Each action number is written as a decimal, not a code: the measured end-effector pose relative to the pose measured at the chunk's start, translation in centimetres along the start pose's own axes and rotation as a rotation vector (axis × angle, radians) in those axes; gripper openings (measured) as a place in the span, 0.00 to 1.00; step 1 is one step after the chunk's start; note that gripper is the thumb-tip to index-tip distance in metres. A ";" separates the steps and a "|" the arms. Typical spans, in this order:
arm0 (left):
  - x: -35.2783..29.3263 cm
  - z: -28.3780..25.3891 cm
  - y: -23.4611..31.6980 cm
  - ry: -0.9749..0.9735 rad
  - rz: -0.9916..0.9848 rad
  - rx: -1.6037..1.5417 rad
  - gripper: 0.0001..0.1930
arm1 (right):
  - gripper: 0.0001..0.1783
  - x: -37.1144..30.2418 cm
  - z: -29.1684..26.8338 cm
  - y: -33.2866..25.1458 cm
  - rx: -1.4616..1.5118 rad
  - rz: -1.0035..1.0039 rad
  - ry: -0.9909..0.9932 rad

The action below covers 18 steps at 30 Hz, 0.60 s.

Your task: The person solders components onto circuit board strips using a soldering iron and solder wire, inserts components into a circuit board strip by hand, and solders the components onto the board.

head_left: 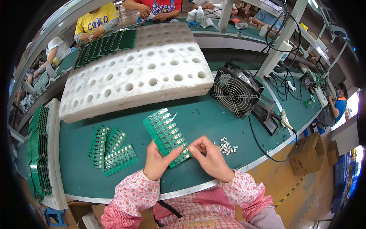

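Note:
A green circuit board panel (164, 131) with a row of white connectors is held tilted above the green bench. My left hand (157, 162) is closed around its lower left part, the thumb lying across the face. My right hand (209, 157) has thumb and forefinger pinched against the panel's lower right edge, by the last connectors. Whatever sits between those fingertips is too small and covered to make out. Just right of that hand lies a pile of small white connectors (227, 146). Several more circuit board panels (121, 158) rest overlapping on the bench to the left.
A thick white foam block (141, 82) with round holes carries green boards (110, 45) at the back. More boards (38, 152) stand stacked at far left. A fan (234, 93) and a soldering iron (280, 119) with its cable are on the right. People work across the bench.

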State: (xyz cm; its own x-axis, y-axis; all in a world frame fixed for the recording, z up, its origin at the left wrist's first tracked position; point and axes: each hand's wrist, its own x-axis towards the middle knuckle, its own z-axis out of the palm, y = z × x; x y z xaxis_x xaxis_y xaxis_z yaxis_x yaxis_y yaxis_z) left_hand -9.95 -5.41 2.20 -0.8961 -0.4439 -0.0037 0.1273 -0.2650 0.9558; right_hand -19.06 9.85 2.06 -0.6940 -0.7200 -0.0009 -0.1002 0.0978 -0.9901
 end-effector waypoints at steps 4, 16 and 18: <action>1.4 -0.7 2.2 0.109 0.068 -0.025 0.16 | 0.13 1.6 -1.2 -1.5 -0.039 0.009 0.075; 2.0 -3.3 1.1 0.221 0.280 0.111 0.17 | 0.08 1.1 2.3 0.1 -0.921 -0.680 0.007; 2.7 -2.7 -0.1 0.123 0.223 -0.098 0.18 | 0.08 0.9 1.9 -0.1 -0.997 -0.689 -0.016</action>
State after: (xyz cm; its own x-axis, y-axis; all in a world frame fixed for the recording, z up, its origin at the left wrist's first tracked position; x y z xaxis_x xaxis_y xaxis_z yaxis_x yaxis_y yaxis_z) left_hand -11.24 -8.86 1.33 -0.7838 -0.5995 0.1620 0.3615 -0.2284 0.9040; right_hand -18.30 7.91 1.91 -0.2706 -0.8371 0.4754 -0.9552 0.1721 -0.2406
